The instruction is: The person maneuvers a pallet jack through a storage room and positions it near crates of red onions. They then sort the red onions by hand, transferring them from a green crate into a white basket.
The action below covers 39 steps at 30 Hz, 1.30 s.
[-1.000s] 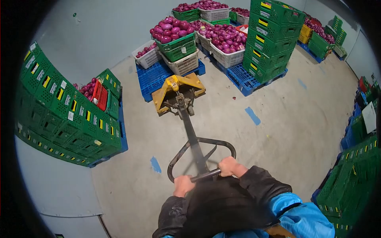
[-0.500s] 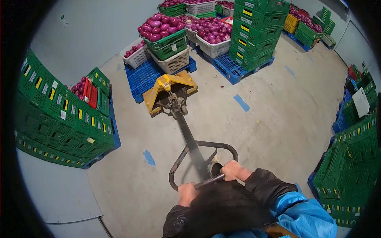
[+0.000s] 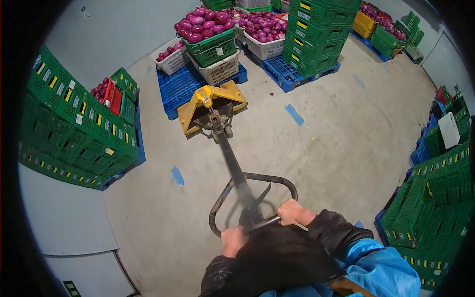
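Note:
Both my hands are wrapped round the crossbar of the looped handle [image 3: 215,210] of a pallet jack. My left hand [image 3: 233,241] grips its left end, and my right hand [image 3: 294,213] closes on the right end. From there the shaft [image 3: 231,157] runs forward to the yellow pallet jack body [image 3: 205,98], which stands against a blue pallet [image 3: 174,92]; its forks are hidden. On that pallet, a green crate [image 3: 213,49] heaped with purple onions [image 3: 204,23] rests on a whitish crate [image 3: 222,70]. A white crate [image 3: 173,63] of onions is beside them.
Tall stacks of green crates stand at left [image 3: 81,126] and right [image 3: 420,213]. Another green stack [image 3: 314,42] is on a blue pallet [image 3: 288,79], beside a white onion crate [image 3: 267,48]. Blue patches [image 3: 294,115] mark the concrete floor. A wall [image 3: 123,29] bounds the back left.
Floor patches and side stacks have shifted in view as I move backward. The pallet jack and loaded pallet have come along toward me across the floor. Both hands keep their grip.

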Motion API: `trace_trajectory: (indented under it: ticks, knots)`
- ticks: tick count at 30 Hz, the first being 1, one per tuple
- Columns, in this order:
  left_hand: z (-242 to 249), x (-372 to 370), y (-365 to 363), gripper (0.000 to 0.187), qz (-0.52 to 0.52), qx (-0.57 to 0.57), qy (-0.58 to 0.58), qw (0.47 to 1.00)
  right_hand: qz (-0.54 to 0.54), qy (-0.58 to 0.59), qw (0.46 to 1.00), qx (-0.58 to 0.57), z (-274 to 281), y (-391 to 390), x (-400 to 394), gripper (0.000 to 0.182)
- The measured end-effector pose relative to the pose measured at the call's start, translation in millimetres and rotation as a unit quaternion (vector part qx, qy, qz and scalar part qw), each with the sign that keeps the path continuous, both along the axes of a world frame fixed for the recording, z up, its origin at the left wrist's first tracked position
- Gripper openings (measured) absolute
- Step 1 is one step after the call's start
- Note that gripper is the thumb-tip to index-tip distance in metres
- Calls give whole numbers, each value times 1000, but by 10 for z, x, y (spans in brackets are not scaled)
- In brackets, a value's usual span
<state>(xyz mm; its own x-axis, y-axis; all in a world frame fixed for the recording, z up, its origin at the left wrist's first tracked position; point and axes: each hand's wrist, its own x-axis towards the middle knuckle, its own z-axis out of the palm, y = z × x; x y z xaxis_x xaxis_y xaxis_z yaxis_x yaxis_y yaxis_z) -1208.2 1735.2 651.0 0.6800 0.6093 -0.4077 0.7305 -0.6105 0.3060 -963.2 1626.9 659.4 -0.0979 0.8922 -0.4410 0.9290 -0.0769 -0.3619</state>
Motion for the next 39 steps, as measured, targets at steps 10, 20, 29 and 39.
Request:
trace_trajectory:
  ticks: [10, 20, 29, 39]
  knots:
    - [-186, -395, -771, 30, 0, -1, 7, 1000, -3, 12, 1000, 3, -168, -799, -364, 24]
    - [-176, -632, -1433, 28, -37, -34, -11, 999, -1, 12, 1000, -24, -55, -1485, -562, 25]
    - [-177, -712, -1862, 31, -83, -73, 7, 994, 17, -10, 1000, 7, -46, -1965, -594, 22]
    - [329, -802, -1963, 33, -45, -34, -90, 994, 50, 5, 999, -5, 588, -1985, -526, 28]
